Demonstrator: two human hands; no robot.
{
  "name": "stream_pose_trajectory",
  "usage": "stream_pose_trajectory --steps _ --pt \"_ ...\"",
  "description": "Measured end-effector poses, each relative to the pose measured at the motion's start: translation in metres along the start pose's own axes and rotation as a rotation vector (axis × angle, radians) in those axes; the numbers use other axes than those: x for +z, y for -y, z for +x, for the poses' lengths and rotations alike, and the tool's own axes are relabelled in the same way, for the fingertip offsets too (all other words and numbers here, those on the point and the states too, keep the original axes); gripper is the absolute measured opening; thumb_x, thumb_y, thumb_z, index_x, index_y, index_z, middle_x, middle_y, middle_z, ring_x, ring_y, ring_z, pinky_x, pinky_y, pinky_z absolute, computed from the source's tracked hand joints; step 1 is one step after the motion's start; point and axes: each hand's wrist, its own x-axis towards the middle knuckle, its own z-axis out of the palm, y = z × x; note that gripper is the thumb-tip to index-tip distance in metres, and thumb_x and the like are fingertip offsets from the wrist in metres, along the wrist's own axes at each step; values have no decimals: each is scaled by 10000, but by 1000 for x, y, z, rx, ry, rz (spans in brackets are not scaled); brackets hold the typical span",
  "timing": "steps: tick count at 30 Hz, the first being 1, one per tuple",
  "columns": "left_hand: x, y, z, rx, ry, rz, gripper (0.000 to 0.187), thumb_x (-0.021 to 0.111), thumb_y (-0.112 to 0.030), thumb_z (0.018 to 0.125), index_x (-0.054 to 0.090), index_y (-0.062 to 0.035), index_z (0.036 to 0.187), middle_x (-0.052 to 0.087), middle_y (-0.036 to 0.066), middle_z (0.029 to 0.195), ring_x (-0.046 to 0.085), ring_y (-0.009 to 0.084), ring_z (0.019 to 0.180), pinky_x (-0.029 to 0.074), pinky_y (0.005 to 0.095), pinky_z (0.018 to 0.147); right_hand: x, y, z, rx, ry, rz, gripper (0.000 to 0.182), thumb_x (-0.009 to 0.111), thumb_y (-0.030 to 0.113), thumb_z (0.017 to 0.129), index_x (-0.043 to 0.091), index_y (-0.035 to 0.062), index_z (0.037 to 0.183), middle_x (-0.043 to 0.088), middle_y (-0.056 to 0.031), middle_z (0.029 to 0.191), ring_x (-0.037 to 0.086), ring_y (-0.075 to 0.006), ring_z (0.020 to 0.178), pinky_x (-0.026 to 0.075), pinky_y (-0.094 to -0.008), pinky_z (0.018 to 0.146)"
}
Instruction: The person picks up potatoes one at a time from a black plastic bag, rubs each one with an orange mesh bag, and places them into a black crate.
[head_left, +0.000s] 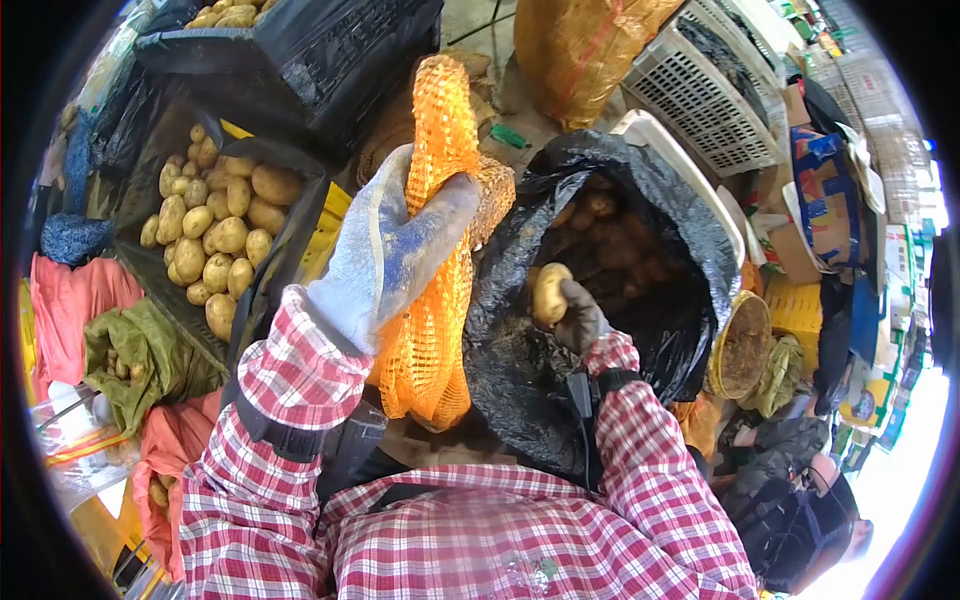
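My left hand (400, 235), in a grey and blue work glove, is closed around the gathered upper part of an orange mesh bag (430, 350), which hangs down in front of me. To the right, my right hand (582, 318) in a dark glove grips a single pale potato (550, 294). That hand is at the near left side of a crate lined with a black plastic bag (500, 400). Darker potatoes (600, 230) lie in shadow inside the liner.
On the left stands a black-lined crate (310, 215) heaped with potatoes (215, 225). Behind it is another black-covered crate (330, 60). A brown woven sack (580, 60) and a white plastic basket (710, 100) stand at the back. A round yellowish basket (742, 345) sits to the right.
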Motion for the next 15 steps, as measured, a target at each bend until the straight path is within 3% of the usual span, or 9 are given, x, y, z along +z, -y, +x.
stream_pose_trajectory --steps 5,7,8,9,11,12,13,14,15 --pt "36 9 -18 78 23 -107 256 607 -42 944 540 -17 1189 598 28 980 578 78 830 507 221 723 105 51 -79 -174 153 260 575 514 482 932 527 22 1276 634 -192 1184 670 -305 921 572 -452 788" --pt "63 21 -40 460 -47 206 305 681 -77 886 561 -1 1156 547 152 1162 602 200 1003 540 299 777 134 45 -94 -253 336 362 582 455 513 961 531 31 1278 624 -169 1220 660 -296 986 554 -445 851" --pt "64 33 -49 687 52 399 546 804 -95 736 562 -23 1219 527 178 1221 529 316 1144 452 408 961 181 39 -104 -350 20 316 612 401 542 982 500 48 1331 598 -135 1271 613 -286 1114 501 -432 967" --pt "69 38 -56 892 199 509 610 827 -193 703 564 -15 1224 538 205 1218 508 389 1168 428 446 997 168 16 -101 -511 100 194 633 415 546 985 447 60 1390 541 -120 1348 532 -275 1239 429 -418 1067" --pt "79 41 -62 833 198 645 545 806 -305 706 625 -40 1146 542 238 1217 529 437 1121 428 514 980 151 -23 -105 -527 113 230 563 378 453 1033 355 96 1468 402 -129 1480 439 -261 1332 338 -416 1136" --pt "85 34 -59 765 123 564 456 793 -249 728 632 -38 1098 559 240 1167 552 422 1062 450 484 949 186 -12 -124 -954 -25 -675 526 361 436 1048 407 78 1431 478 -93 1424 473 -222 1298 364 -373 1111" --pt "86 29 -50 596 157 526 353 741 -171 818 589 -29 1103 599 179 1085 607 308 964 507 396 849 184 -12 -122 -613 66 -228 556 408 453 1030 404 73 1436 500 -83 1407 490 -213 1285 371 -372 1104" --pt "92 27 -50 54 238 -122 268 670 -118 904 545 -29 1124 617 95 1019 619 164 877 520 293 741 237 -3 -148 -479 58 249 533 467 434 1014 441 66 1399 552 -74 1340 539 -205 1222 400 -363 1071" --pt "87 18 -53 -147 217 -346 240 642 -122 938 532 -46 1138 610 37 981 595 86 858 509 241 713 228 -6 -140 -436 34 277 482 499 406 1006 482 66 1347 588 -67 1277 570 -201 1167 426 -340 1034"
